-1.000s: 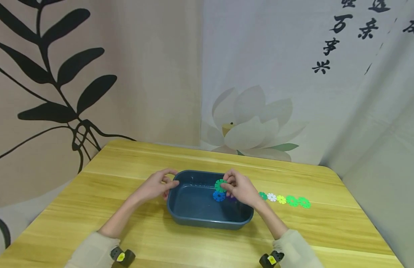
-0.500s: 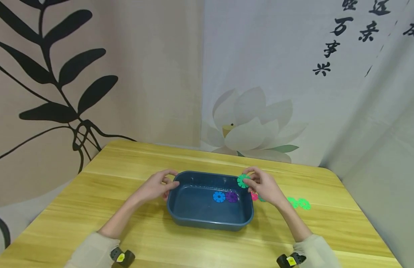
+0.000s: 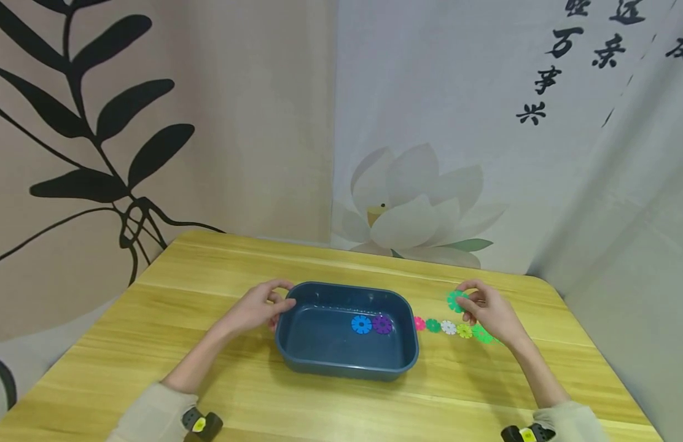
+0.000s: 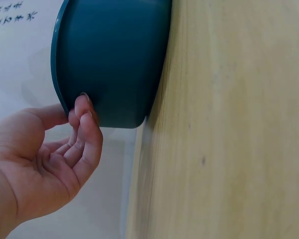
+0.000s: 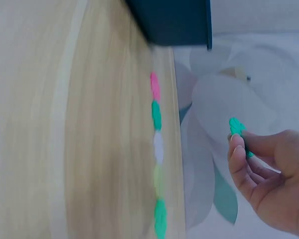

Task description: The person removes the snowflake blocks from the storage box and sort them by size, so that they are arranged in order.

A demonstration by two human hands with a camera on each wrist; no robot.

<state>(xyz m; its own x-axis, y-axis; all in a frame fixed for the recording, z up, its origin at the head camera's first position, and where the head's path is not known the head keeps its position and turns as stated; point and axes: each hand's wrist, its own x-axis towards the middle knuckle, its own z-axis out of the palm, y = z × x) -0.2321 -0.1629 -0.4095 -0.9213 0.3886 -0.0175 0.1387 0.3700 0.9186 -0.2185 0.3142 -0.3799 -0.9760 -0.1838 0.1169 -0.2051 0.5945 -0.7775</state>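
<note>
Head view showed the wooden table [image 3: 275, 411] spreading left of and below the blue basin [image 3: 344, 368], which stretched lengthwise left to right at lower centre; beside it a disc row [image 3: 446, 326] sloped down rightward. The left hand [image 3: 258, 306] gripped the basin's left rim; the right hand [image 3: 489, 312], right of centre, pinched a green disc [image 3: 454, 301] roughly facing the camera.

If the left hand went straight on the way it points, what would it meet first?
The dark blue bin: the left hand grips its left end, fingertips against the outer wall, so there looks to be no free gap, though exact depth is unclear.
</note>
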